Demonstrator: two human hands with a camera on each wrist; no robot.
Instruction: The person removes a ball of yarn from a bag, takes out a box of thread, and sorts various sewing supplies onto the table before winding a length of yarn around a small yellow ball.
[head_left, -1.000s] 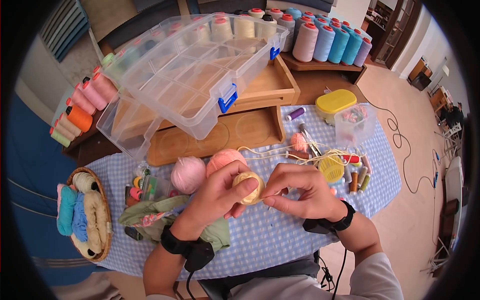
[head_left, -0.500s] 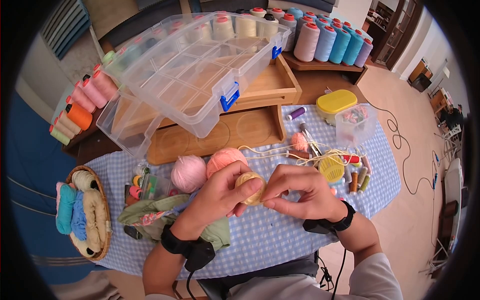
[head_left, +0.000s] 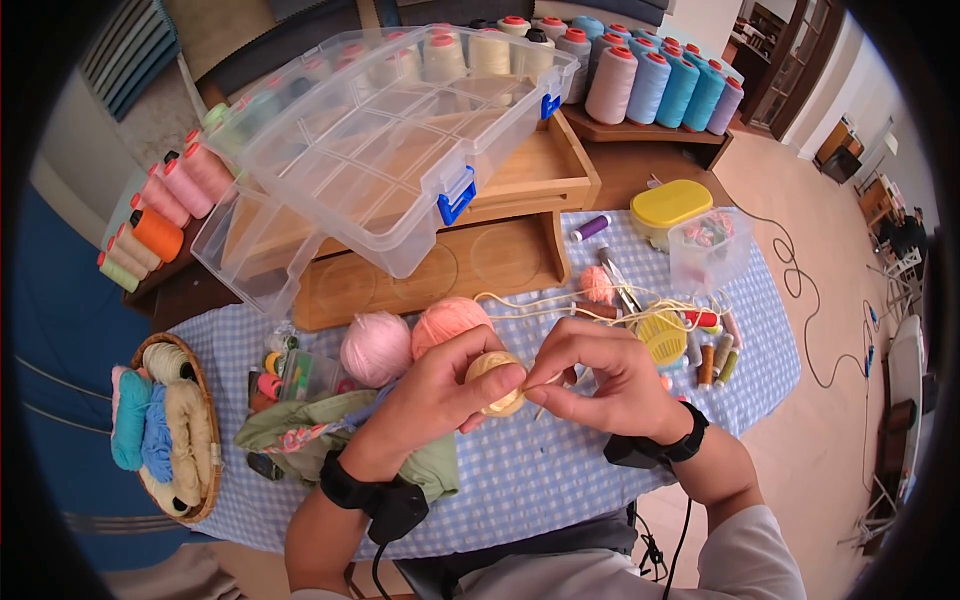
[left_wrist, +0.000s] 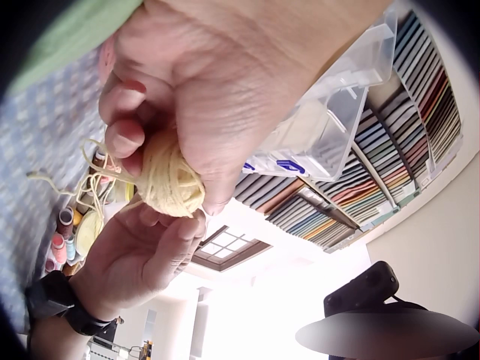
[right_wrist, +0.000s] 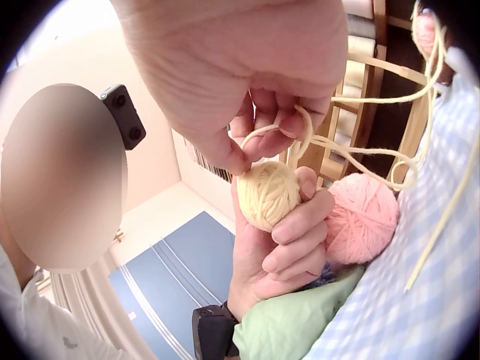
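A small pale-yellow ball of yarn [head_left: 503, 385] is gripped in my left hand [head_left: 437, 385], the thumb lying across its near side. In the right wrist view the fingers of that hand curl round the yarn ball [right_wrist: 268, 196] from below. My right hand [head_left: 603, 378] pinches the yellow strand [right_wrist: 262, 133] between thumb and fingertips, right at the ball's surface. From there the loose yarn [head_left: 540, 303] trails over the table to a tangle at the right. In the left wrist view the right hand [left_wrist: 142, 251] sits close beneath the ball.
A pink ball [head_left: 376, 348] and a coral ball [head_left: 450, 322] of yarn lie beyond the left hand, green cloth [head_left: 300, 435] beside it. A clear divided case [head_left: 370, 170] stands on wooden trays behind. Thread spools [head_left: 708, 365] and scissors [head_left: 622, 280] are at right, a yarn basket [head_left: 212, 440] at left.
Both hands stay in nearly the same place. The ball has turned slightly in the left hand, and the right fingers have shifted a little at the strand beside it.
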